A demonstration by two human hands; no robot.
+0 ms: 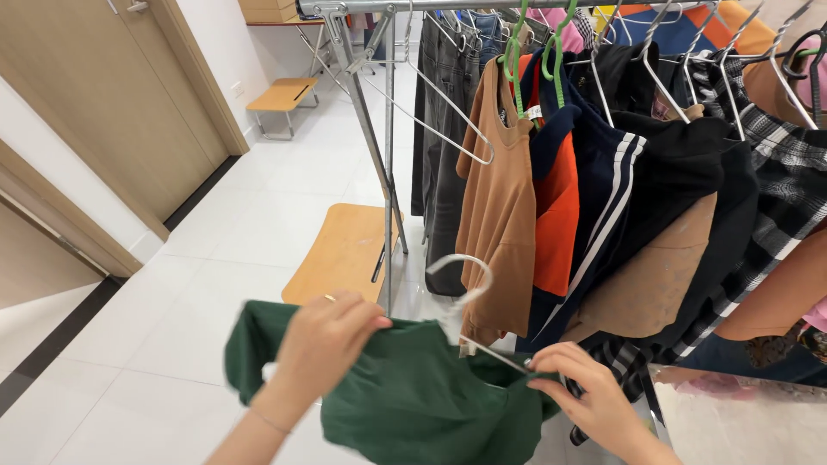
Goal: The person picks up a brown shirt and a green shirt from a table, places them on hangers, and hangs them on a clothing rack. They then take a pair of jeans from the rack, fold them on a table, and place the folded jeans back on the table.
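Note:
A dark green garment [413, 396] hangs low in front of me on a white hanger [461, 293] whose hook curls up above it. My left hand [323, 340] pinches the garment's upper edge at the left shoulder. My right hand [577, 383] grips the hanger's right arm and the cloth at the neck. Just behind stands a metal clothes rack [379, 129] crowded with hung clothes: a tan top [500, 207], an orange and navy jacket [568, 189] and black garments [689, 172].
A low wooden bench [345, 250] sits under the rack's left end on the white tiled floor. A second small bench [280, 95] stands farther back by a wooden door [103, 103]. A shiny wrapped surface [741, 422] fills the lower right corner.

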